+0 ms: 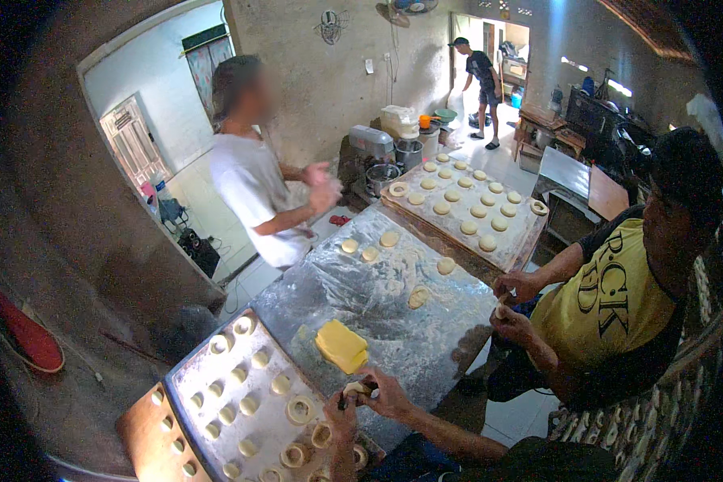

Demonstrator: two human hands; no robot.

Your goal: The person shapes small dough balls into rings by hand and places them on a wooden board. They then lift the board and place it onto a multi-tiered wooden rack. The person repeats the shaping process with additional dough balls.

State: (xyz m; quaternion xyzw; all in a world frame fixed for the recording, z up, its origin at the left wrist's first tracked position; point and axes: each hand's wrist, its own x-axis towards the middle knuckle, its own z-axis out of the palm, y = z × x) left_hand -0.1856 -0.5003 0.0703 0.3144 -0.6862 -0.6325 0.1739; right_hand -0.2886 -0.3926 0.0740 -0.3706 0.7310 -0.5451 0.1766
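At the near edge of the table, my left hand (341, 418) and my right hand (387, 395) are closed together round a small pale piece of dough (357, 388). Something dark shows beside the dough between my fingers; I cannot make out what it is. Just beyond my hands a soft-looking yellow slab (341, 346) lies on the floured metal tabletop (394, 345). Next to my left hand is a tray (217, 402) bearing several dough rounds (249, 404) and dough rings (300, 410).
Several flattened dough rounds (389, 239) lie farther up the table. A floured board (506, 249) beyond carries more rounds. A co-worker in white (253, 177) stands left; another in yellow (610, 289) handles dough at right. A third person (482, 84) stands farther back, near a mixer (372, 142).
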